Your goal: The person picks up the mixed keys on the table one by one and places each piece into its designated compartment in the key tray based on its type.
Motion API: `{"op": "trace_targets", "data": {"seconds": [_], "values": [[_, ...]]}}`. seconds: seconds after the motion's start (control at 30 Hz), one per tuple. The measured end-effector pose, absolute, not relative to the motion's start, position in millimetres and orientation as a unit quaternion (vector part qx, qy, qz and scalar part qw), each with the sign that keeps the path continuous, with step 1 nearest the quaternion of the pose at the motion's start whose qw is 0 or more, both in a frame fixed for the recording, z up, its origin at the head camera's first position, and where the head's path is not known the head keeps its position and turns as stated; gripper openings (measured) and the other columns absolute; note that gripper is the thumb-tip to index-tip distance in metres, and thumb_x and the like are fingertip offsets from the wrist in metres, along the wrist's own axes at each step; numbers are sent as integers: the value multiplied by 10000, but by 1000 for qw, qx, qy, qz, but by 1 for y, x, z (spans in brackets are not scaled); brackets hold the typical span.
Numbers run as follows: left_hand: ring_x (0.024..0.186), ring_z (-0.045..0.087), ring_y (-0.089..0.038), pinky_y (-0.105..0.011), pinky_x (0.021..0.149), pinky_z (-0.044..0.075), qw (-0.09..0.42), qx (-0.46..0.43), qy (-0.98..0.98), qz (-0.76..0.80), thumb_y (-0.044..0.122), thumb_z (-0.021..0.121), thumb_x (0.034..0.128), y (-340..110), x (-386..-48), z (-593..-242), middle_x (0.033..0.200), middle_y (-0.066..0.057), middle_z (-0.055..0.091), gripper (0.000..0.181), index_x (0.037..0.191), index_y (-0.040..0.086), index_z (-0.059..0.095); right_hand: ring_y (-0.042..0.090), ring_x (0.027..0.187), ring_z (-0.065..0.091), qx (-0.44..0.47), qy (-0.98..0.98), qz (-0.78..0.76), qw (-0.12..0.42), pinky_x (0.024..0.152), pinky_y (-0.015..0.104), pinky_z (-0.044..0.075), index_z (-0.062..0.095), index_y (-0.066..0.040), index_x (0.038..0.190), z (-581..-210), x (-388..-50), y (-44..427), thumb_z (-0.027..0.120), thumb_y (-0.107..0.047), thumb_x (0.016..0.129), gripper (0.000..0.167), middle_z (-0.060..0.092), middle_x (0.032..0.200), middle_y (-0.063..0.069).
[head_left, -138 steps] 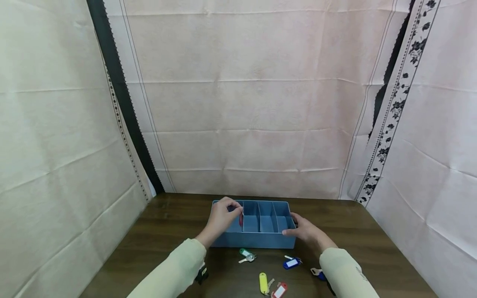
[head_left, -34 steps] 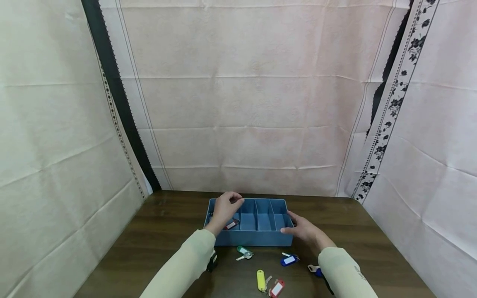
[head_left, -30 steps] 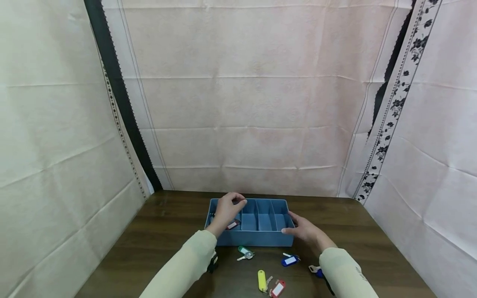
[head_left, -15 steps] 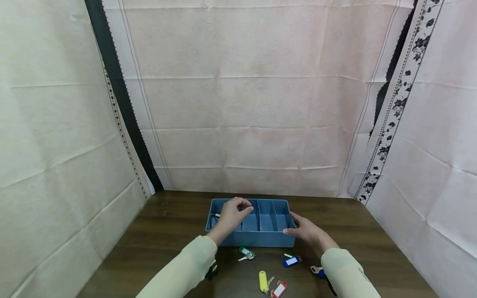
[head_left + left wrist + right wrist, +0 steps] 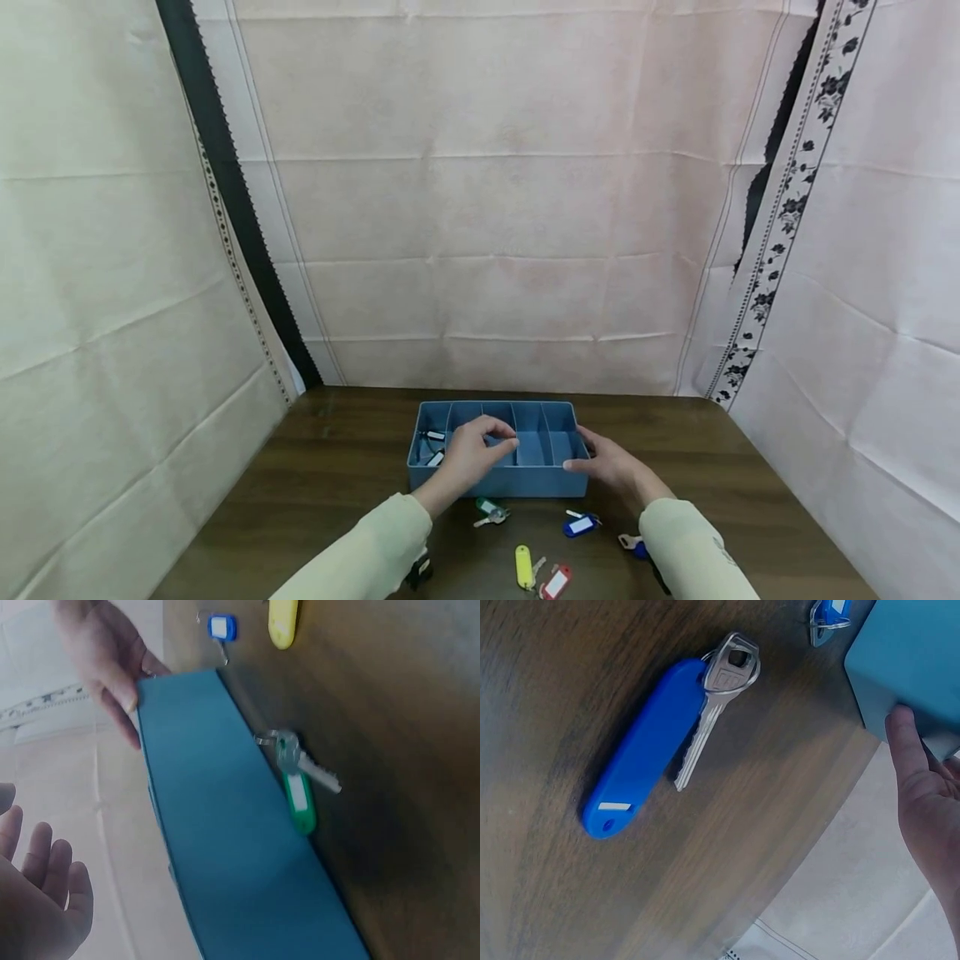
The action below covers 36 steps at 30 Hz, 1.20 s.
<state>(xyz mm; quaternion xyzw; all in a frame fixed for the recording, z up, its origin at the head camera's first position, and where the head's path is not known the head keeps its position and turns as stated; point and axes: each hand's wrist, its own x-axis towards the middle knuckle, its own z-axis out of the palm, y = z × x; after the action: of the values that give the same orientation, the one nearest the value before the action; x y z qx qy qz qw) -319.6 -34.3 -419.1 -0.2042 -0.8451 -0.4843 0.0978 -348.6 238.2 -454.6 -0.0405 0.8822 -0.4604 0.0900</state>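
Note:
A blue divided box (image 5: 498, 482) stands on the table. My left hand (image 5: 476, 454) hovers over its middle-left compartments; in the left wrist view the hand (image 5: 52, 892) shows loosely bent fingers with nothing in them. My right hand (image 5: 611, 467) holds the box's right end, thumb at the front and fingers along the side. The thumb (image 5: 906, 739) lies against the box wall in the right wrist view. Key tags with white labels (image 5: 436, 458) lie in the leftmost compartment. The second compartment is partly hidden behind my left hand.
In front of the box lie keys with a green tag (image 5: 301, 806), a blue tag (image 5: 580, 525), a yellow tag (image 5: 523, 567) and a red tag (image 5: 556, 582). Another blue tag (image 5: 641, 750) with a key lies by my right wrist. Pale cloth (image 5: 480, 208) hangs around the table.
Earlier my left hand held a red key tag over the second compartment and let it go there. The hand has since moved right and nearer. My right hand has stayed on the box.

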Motion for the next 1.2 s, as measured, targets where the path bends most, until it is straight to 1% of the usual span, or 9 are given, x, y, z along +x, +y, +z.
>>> {"op": "trace_targets", "data": {"seconds": [0.1, 0.27, 0.47, 0.57, 0.73, 0.97, 1.1, 1.2], "values": [[879, 589, -145, -269, 732, 509, 86, -211, -846, -482, 291, 714, 930, -32, -312, -425, 996, 94, 651, 86, 965, 213, 715, 521, 1387, 286, -43, 883, -458, 92, 1035, 696, 280, 231, -90, 1574, -456, -349, 238, 757, -439, 850, 961, 291, 1547, 288], [909, 590, -138, -281, 757, 513, 48, -232, -839, -490, 287, 726, 919, -30, -300, -433, 991, 103, 645, 105, 973, 197, 718, 515, 1389, 291, -40, 886, -453, 89, 1031, 706, 272, 229, -114, 1579, -454, -350, 239, 752, -476, 841, 974, 290, 1556, 268], [907, 577, -99, -284, 798, 495, -27, -253, -835, -488, 263, 733, 912, -30, -287, -447, 964, 124, 633, 67, 968, 226, 729, 507, 1391, 292, -51, 890, -446, 84, 1039, 694, 275, 223, -99, 1578, -453, -349, 239, 747, -475, 848, 974, 289, 1557, 266], [877, 566, -82, -274, 780, 486, -54, -262, -832, -486, 240, 736, 911, -30, -282, -454, 950, 127, 628, 79, 976, 194, 738, 505, 1391, 295, -47, 889, -448, 86, 1038, 697, 272, 223, -105, 1579, -455, -346, 238, 748, -490, 841, 985, 289, 1561, 257], [850, 563, -60, -258, 757, 473, -71, -286, -825, -482, 208, 740, 906, -29, -276, -464, 933, 125, 632, 99, 983, 145, 742, 499, 1399, 283, -38, 885, -457, 87, 1041, 705, 255, 238, -132, 1579, -455, -346, 236, 747, -518, 826, 987, 291, 1565, 245], [847, 571, -25, -227, 744, 476, -91, -318, -824, -459, 185, 752, 890, -27, -270, -480, 914, 151, 635, 110, 979, 122, 738, 507, 1401, 269, -42, 885, -454, 92, 1041, 703, 257, 222, -122, 1581, -455, -346, 237, 743, -505, 835, 987, 280, 1564, 259], [864, 592, -39, -226, 748, 489, -117, -339, -819, -448, 172, 758, 883, -27, -268, -488, 933, 127, 657, 113, 981, 118, 741, 506, 1405, 263, -42, 885, -455, 95, 1040, 705, 255, 223, -125, 1582, -456, -347, 238, 745, -500, 834, 986, 278, 1567, 254], [862, 599, -78, -223, 730, 486, -131, -346, -818, -441, 171, 761, 880, -27, -266, -491, 945, 102, 665, 96, 969, 137, 747, 509, 1403, 264, -45, 885, -453, 96, 1038, 706, 257, 218, -115, 1582, -456, -349, 238, 742, -490, 844, 979, 280, 1562, 263]]}}
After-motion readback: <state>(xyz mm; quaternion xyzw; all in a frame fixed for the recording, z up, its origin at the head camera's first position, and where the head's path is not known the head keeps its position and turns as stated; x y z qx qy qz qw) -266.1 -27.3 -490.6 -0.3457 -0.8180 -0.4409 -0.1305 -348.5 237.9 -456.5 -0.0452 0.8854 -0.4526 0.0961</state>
